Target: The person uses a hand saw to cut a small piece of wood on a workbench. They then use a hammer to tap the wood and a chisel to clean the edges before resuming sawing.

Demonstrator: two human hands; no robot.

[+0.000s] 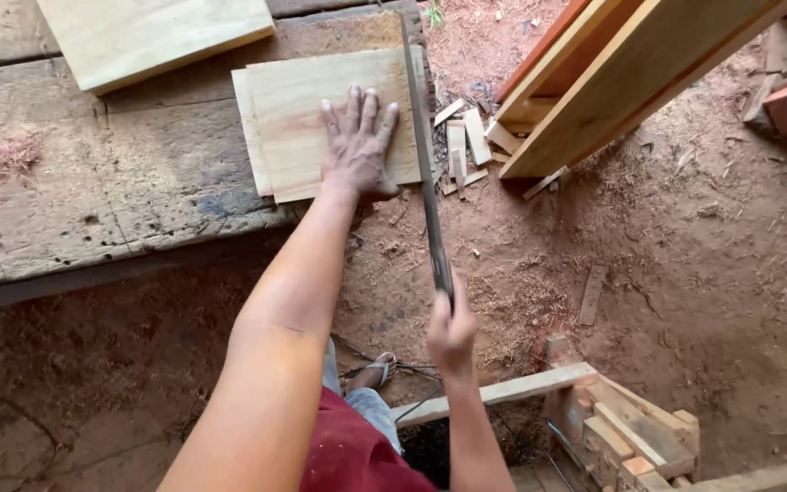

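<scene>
Fingers of the left hand (358, 146) lie spread and flat, palm down, on a pale board (321, 123) that rests on a worn, grey workbench (93, 200). Nothing is gripped here; the hand only presses on the wood, fingertips pointing away from the person and the thumb out toward the saw. A second thin board (246, 128) shows under the first, its edge peeking out on the side away from the thumb.

Just beyond the thumb side of those fingers runs a long, narrow hand saw (425, 155), its blade lying along the board's edge at the end of the bench. The right hand (451, 330) is closed around the saw's near end, fingers curled tight over the handle (the handle itself is mostly hidden inside the fist). The blade reaches from that fist up past the left hand's fingertips to the far edge of the board.

Past the saw, on the reddish dirt floor (703, 273), lie small wood offcuts (466, 141), near the foot of slanting planks (630, 73). Another large pale board (152, 36) sits on the bench well beyond the left fingertips. Below the right fist there is a low wooden frame (630, 428) with short blocks stacked on it. A sandalled foot (380, 369) and a dark red garment (357, 456) show between the two forearms.
</scene>
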